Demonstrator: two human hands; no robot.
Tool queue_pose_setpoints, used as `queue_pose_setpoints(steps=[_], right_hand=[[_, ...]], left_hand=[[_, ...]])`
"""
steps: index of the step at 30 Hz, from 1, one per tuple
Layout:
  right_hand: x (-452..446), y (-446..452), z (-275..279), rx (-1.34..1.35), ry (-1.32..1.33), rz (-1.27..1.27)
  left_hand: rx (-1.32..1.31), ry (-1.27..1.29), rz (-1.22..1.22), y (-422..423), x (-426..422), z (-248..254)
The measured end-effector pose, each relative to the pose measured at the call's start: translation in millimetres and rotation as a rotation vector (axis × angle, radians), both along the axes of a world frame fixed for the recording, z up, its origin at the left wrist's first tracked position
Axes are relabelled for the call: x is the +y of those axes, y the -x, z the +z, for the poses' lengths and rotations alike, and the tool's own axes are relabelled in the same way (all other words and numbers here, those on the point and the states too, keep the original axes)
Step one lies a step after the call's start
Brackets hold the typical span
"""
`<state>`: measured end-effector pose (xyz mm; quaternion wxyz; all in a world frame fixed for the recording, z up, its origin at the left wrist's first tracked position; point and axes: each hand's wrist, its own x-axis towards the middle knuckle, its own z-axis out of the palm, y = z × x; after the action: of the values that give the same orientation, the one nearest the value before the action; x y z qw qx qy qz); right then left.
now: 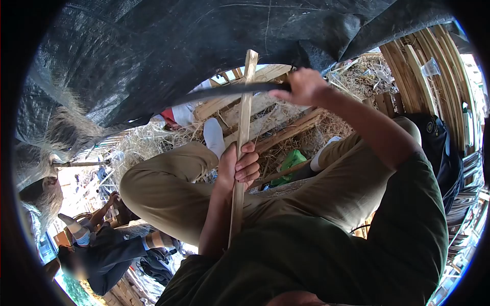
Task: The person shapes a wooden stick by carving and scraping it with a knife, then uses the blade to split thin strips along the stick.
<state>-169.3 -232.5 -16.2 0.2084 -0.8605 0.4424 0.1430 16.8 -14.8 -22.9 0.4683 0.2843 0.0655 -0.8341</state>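
My left hand is wrapped round a pale squared wooden stick. The stick stands nearly upright in the view, its lower end near my torso and its top below the dark tarp. My right hand is closed round the handle end of a machete, a long, dark, slightly curved blade smeared by motion. The blade points left and crosses the upper part of the stick; whether it touches the wood I cannot tell. Most of the handle is hidden by my fingers.
A black tarp hangs low overhead. Between my bent legs lie straw, wooden planks and a green plastic bag. Long boards stack up at right, near a dark backpack. Another person sits at lower left.
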Motion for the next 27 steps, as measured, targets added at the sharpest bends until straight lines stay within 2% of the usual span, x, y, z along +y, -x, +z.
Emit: queue_pose_setpoints(steps=[1,3,6,9,10,13,14,15,17,19,21,22,23,25,27], right_hand=[[-6,12,-2,-0.115,0.250,0.183],[-3,21,-6,-0.397,0.311,0.220],[35,-2,50,-0.047,-0.081,0.123],[55,-3,25,-0.242,0.169,0.444],[46,-5,30,-0.120,0.011,0.401],[-7,12,15,-0.228,0.109,0.096],[-8,13,8,-0.175,0.193,0.121],[-2,11,4,-0.214,0.162,0.133],[29,1,31,-0.113,0.103,0.123],[45,3,18,-0.257,0.327,0.388],[32,5,17,-0.237,0.193,0.375],[15,1,23,0.053,0.143,0.251],[8,2,21,0.051,0.135,0.198],[5,5,26,0.051,0.120,0.093],[31,-2,33,0.012,0.105,0.152]], left_hand=[[-0.033,-0.024,-0.009,0,2,1],[-0.031,0.048,-0.021,-1,4,-1],[-0.047,0.078,-0.042,4,5,0],[-0.043,0.053,-0.081,10,5,2],[-0.040,0.042,-0.096,11,4,3],[-0.046,-0.017,-0.056,15,2,6],[-0.054,-0.009,-0.072,15,4,5],[-0.067,0.006,-0.085,14,4,2],[-0.076,0.031,-0.107,13,6,-3],[-0.065,0.058,-0.123,18,5,-4],[-0.055,-0.015,-0.102,20,5,2],[-0.041,-0.075,-0.071,22,4,5],[-0.025,-0.130,-0.039,24,4,7],[-0.039,-0.044,-0.068,22,8,-1],[-0.034,0.038,-0.087,17,4,-6]])
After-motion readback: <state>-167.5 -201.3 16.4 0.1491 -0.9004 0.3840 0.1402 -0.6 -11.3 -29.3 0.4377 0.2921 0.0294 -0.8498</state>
